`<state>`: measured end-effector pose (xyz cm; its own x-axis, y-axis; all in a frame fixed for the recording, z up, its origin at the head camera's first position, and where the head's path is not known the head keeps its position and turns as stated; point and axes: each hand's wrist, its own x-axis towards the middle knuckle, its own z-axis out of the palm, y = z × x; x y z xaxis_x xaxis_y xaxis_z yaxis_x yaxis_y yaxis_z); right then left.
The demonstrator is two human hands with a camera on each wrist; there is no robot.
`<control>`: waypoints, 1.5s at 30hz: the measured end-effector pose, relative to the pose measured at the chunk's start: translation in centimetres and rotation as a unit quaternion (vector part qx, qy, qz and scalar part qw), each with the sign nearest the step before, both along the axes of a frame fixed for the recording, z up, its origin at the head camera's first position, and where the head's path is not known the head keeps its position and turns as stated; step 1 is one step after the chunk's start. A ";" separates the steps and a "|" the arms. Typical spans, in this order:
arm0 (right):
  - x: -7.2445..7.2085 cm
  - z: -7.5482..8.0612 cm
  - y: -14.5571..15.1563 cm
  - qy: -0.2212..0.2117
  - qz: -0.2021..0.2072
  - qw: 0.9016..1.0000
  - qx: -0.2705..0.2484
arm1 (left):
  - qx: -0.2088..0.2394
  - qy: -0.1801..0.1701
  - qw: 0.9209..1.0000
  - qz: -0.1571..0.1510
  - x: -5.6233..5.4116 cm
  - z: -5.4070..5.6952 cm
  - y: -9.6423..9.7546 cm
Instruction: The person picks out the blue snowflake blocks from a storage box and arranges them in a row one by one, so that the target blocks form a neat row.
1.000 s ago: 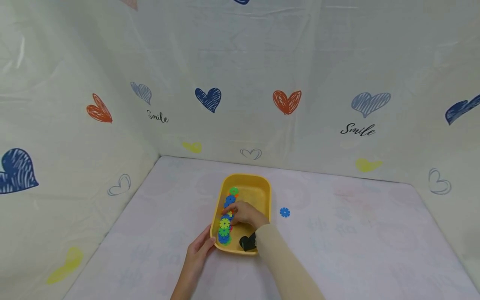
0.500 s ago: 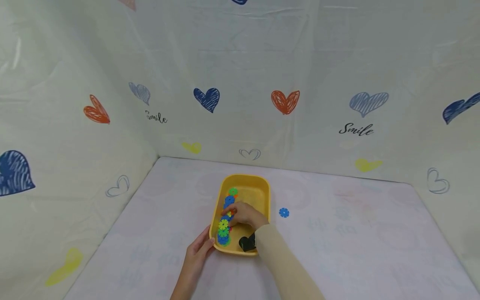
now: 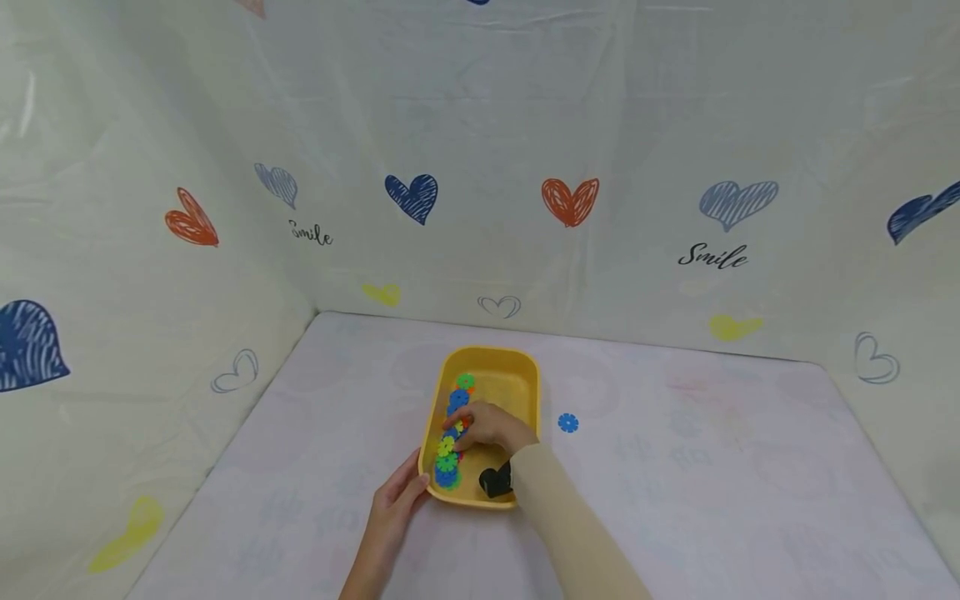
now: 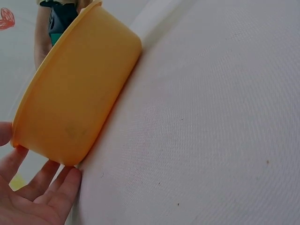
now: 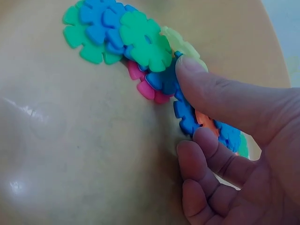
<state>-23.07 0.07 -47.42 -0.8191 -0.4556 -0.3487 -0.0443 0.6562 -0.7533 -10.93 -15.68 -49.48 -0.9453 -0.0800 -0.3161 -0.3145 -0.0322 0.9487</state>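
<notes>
**Both hands at the yellow tray, fingers on the flower discs**

The table (image 3: pixel 675 500) carries everything, draped in pale cloth. My right arm crosses it from the near edge, forearm sloping up and to the left, wrist over the near rim of the yellow tray (image 3: pixel 525 392). The tray sits toward the table's middle, its long axis running from the near edge to the far edge.

My left hand (image 3: pixel 397 500) lies relaxed and flat-fingered against the tray's near left corner, fingertips touching the outer wall. My right hand (image 3: pixel 487 427) dips inside, thumb and curled fingers pinching the chain of flower discs (image 3: pixel 452 433).

That chain lies along the tray's left wall, lengthwise like the tray, discs overlapping in green, blue, pink and orange.

A single blue disc (image 3: pixel 568 423) lies on the cloth just right of the tray.
</notes>
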 end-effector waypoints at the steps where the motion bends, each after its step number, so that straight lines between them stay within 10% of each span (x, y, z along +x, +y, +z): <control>1: 0.0 0.0 0.0 0.001 0.001 1.000 0.002 | 0.000 -0.001 1.000 0.000 0.0 0.0 0.0; 45: 0.7 2.0 2.0 0.004 -0.030 0.999 0.015 | -0.014 -0.007 1.000 0.011 -0.1 -0.3 0.1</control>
<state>-22.34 2.07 -45.37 -0.8473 -0.3951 -0.3548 -0.0103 0.6802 -0.7329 -11.06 -15.62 -49.74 -0.9387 -0.1097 -0.3267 -0.3274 -0.0119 0.9448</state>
